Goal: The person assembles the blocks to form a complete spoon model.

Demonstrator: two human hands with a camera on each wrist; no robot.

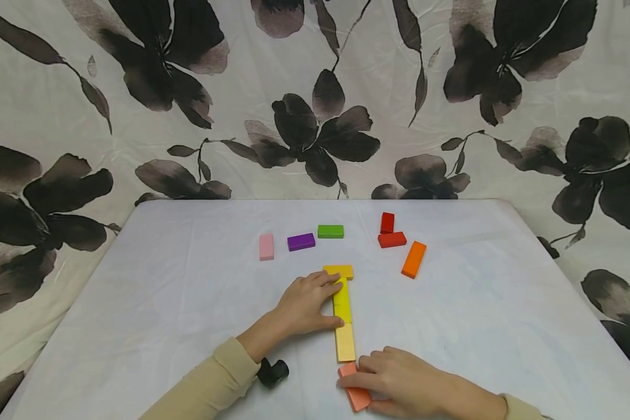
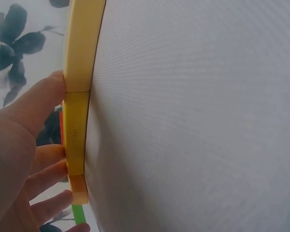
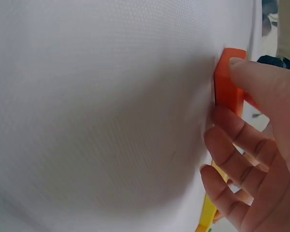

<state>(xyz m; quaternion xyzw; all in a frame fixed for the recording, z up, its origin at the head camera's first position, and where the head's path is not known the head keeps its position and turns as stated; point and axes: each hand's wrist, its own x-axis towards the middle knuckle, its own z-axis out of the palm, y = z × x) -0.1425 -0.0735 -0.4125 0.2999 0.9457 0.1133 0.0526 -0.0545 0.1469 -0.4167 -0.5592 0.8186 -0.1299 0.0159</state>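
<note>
My left hand [image 1: 305, 304] rests on a column of yellow wooden blocks, its fingers spread along the bright yellow block [image 1: 342, 309] and its thumb near the joint with the pale yellow block [image 1: 345, 345]. Across the column's far end lies a golden yellow block [image 1: 346, 270], forming a T. Below the near end, my right hand [image 1: 409, 382] pinches a coral block [image 1: 358, 398] between thumb and index finger. That block lies tilted against the column's line. In the right wrist view the same block looks orange-red [image 3: 228, 89], the other fingers loosely bent beside it.
Pink [image 1: 266, 247], purple [image 1: 301, 242] and green [image 1: 331, 231] blocks lie at the back of the white table [image 1: 163, 303]. Two red blocks [image 1: 392, 240] and an orange block [image 1: 413, 260] lie back right. A black object [image 1: 273, 373] shows beside the left sleeve.
</note>
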